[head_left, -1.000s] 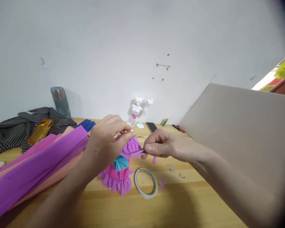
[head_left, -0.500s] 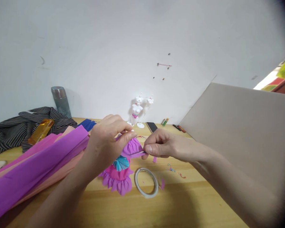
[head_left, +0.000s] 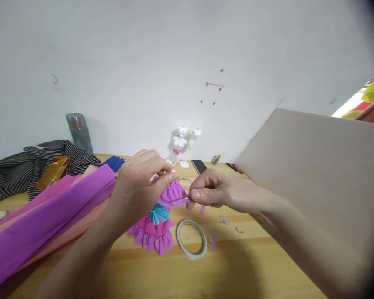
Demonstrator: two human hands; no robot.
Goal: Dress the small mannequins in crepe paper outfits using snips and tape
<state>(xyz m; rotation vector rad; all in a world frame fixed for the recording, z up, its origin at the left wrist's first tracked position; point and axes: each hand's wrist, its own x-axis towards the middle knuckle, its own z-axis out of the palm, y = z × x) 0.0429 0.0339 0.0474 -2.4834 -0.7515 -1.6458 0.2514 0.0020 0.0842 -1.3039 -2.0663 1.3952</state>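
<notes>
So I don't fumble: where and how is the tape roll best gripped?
Probably pinch the tape roll by its near rim, from the near side: it lies flat, its open middle should admit a fingertip, with the right hand beyond it.

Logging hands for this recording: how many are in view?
2: the left hand holding the gathered purple piece, and the right hand pinching a thin metallic tool against its edge.
</notes>
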